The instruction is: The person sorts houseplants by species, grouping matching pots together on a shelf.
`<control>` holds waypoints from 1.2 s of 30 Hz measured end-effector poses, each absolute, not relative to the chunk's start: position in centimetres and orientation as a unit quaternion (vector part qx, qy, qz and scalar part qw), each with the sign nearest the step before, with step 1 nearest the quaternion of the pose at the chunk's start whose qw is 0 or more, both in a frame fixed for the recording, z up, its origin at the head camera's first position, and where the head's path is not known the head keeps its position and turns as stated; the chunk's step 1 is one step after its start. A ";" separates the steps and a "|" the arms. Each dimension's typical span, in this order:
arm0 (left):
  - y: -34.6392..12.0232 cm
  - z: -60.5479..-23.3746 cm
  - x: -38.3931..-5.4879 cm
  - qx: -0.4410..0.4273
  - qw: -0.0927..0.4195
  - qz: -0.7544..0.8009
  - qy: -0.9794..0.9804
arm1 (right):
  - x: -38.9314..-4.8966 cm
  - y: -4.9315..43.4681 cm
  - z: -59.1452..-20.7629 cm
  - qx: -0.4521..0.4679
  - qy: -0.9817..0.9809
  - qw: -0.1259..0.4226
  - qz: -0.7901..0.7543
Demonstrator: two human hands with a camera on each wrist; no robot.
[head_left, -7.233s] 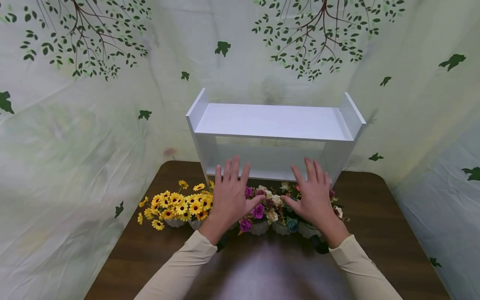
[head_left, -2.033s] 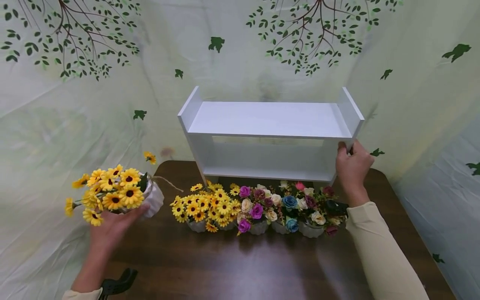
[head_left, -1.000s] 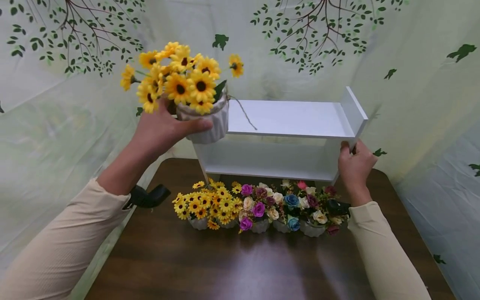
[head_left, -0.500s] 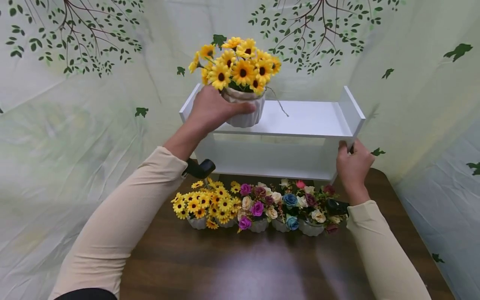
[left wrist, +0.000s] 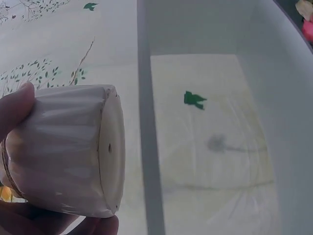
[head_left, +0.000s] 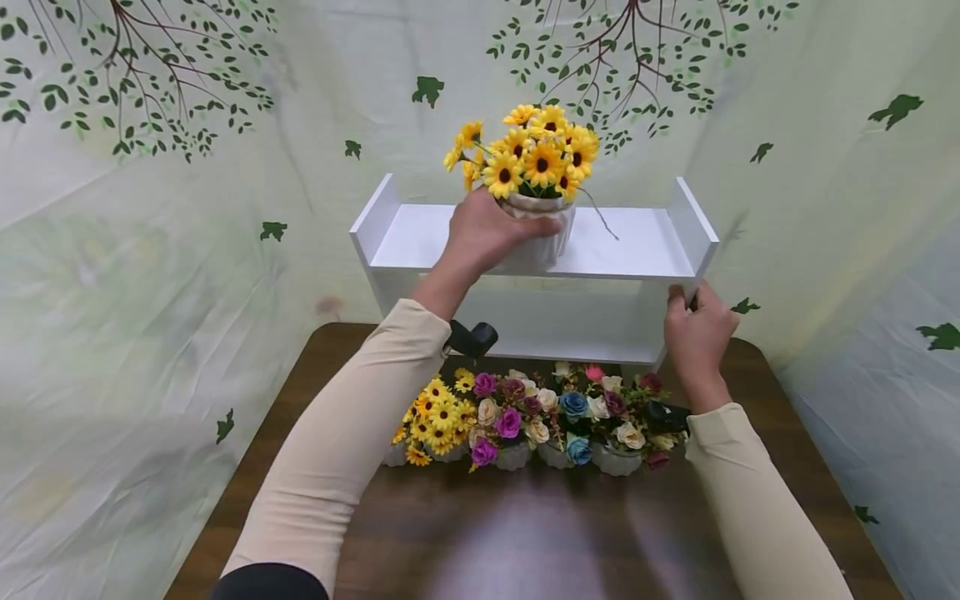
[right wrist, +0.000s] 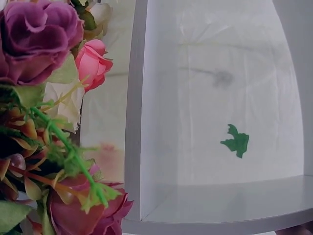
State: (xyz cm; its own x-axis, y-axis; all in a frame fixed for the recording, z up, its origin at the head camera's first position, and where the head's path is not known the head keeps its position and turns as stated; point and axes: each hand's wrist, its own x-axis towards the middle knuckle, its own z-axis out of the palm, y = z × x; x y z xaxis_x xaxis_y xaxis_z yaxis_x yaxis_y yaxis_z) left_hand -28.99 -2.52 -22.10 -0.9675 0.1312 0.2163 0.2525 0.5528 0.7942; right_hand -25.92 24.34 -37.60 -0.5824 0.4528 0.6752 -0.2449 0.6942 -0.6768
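Note:
My left hand (head_left: 487, 229) grips a white fluted flower pot (head_left: 557, 237) of yellow sunflowers (head_left: 542, 158), thumb across its front. The pot hangs upright at the top board of a white two-tier shelf (head_left: 630, 250). In the left wrist view the pot (left wrist: 63, 152) shows its bare underside with a small hole, clear of the board edge (left wrist: 149, 122). A thin string trails from its right side. My right hand (head_left: 699, 333) holds the shelf's right side panel below the top board, fingers curled at its edge. In the right wrist view that hand is mostly out of sight.
Before the shelf, a row of potted flowers stands on the dark wooden table (head_left: 525, 533): yellow sunflowers (head_left: 438, 417), purple and cream roses (head_left: 508, 422), blue roses (head_left: 576, 404) and dark red ones. A leaf-printed cloth (head_left: 225, 250) hangs behind. My left forearm covers part of the yellow flowers.
My left hand took up a sunflower pot from the row's left, raised it and carried it right to the top board. My right hand moved to the shelf's side panel and stays there.

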 end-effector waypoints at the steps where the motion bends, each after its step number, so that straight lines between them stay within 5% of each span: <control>1: -2.1 -22.3 -29.1 -0.110 0.064 -0.461 -0.878 | -25.9 24.3 -37.6 -0.064 -0.802 0.451 0.386; 36: 9.2 -24.4 -29.1 -0.177 0.058 -0.458 -0.869 | -26.1 24.4 -37.6 -0.074 -0.799 0.474 0.363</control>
